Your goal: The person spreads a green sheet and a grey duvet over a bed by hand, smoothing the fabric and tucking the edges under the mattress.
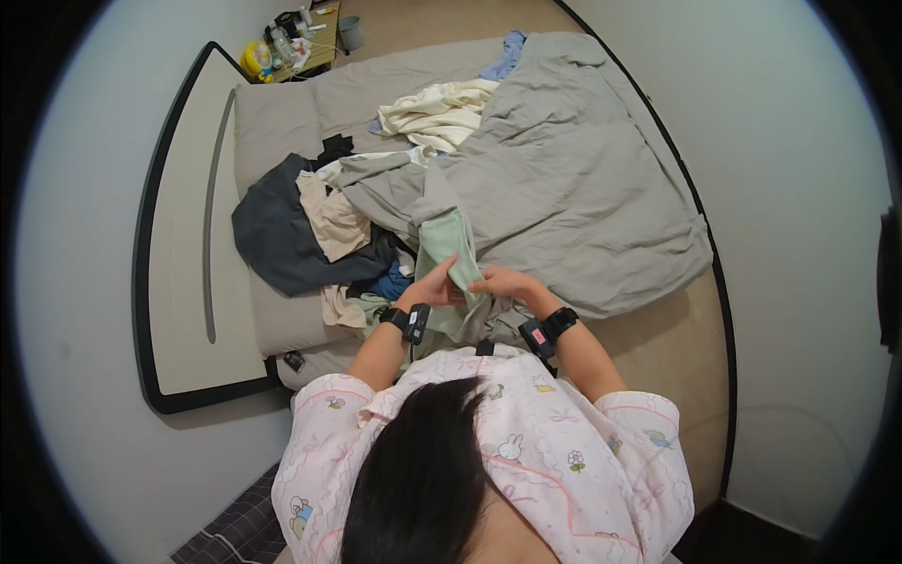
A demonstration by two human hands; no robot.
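Note:
Both my hands are on a light green garment (445, 236) at the near side of the bed. My left hand (435, 285) grips its left edge, thumb on top. With thumb and fingers, my right hand (504, 280) pinches the right edge. The cloth's upper part lies over the grey duvet (557, 176), and its lower part hangs down towards my body in folds. Left of my hands is a heap with a dark grey garment (271, 225), a beige garment (335, 218) on top of it and a blue cloth (391, 283).
A cream garment (440, 113) and a light blue cloth (506, 56) lie farther back on the bed. The headboard (187, 233) stands at the left. Beyond the bed are a cluttered bedside table (320, 46), a yellow fan (256, 58) and a grey bin (350, 33).

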